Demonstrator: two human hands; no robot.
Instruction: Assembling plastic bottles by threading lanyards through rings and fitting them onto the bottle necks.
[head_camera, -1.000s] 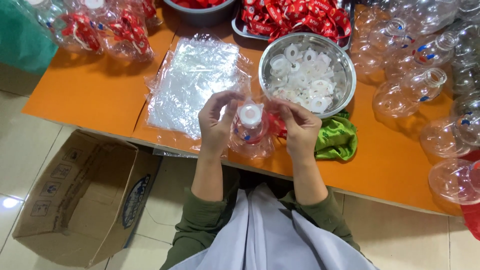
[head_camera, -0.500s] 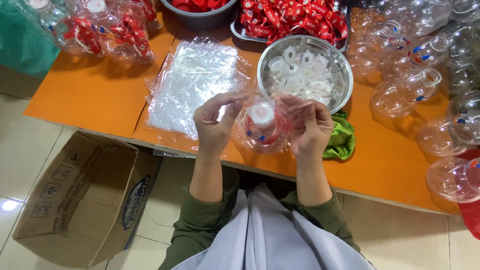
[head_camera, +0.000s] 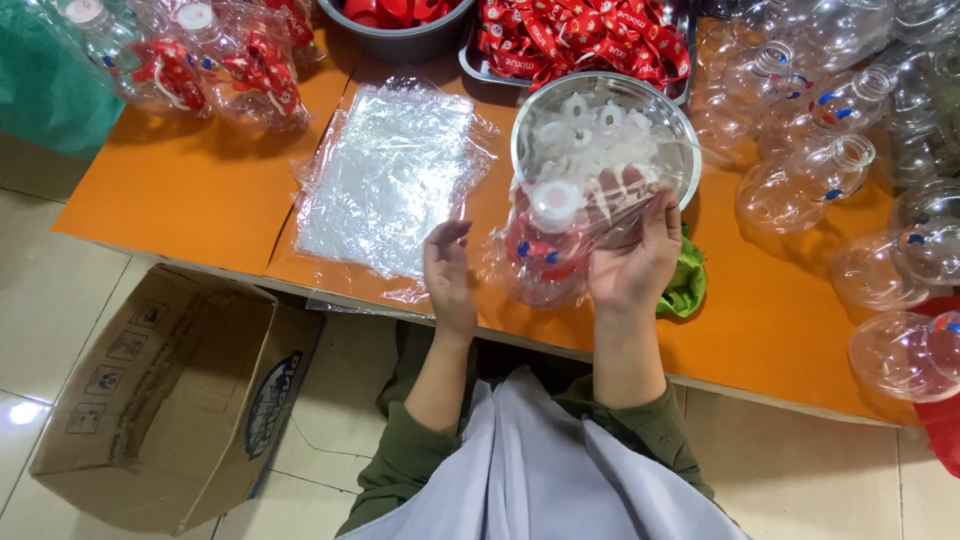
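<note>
Our right hand (head_camera: 632, 262) cups a clear round bottle with a white cap (head_camera: 548, 245), wrapped in a thin plastic bag, fingers curled round its right side, holding it just above the near edge of the orange table (head_camera: 190, 190). Our left hand (head_camera: 448, 272) hangs loose and open just left of the bottle, gripping nothing; half a second ago both hands closed on the bottle, so the left has let go and drawn away. Behind the bottle stands a metal bowl of white caps (head_camera: 605, 135), with a green cloth (head_camera: 688, 285) beside our right wrist. To the left lies a stack of clear bags (head_camera: 385, 175); empty clear bottles (head_camera: 850, 160) crowd the right, bagged bottles (head_camera: 200, 55) the far left. A tray of red ribbons (head_camera: 580, 35) sits at the far edge. An open cardboard box (head_camera: 170, 400) rests on the tiled floor (head_camera: 40, 290), near left.
</note>
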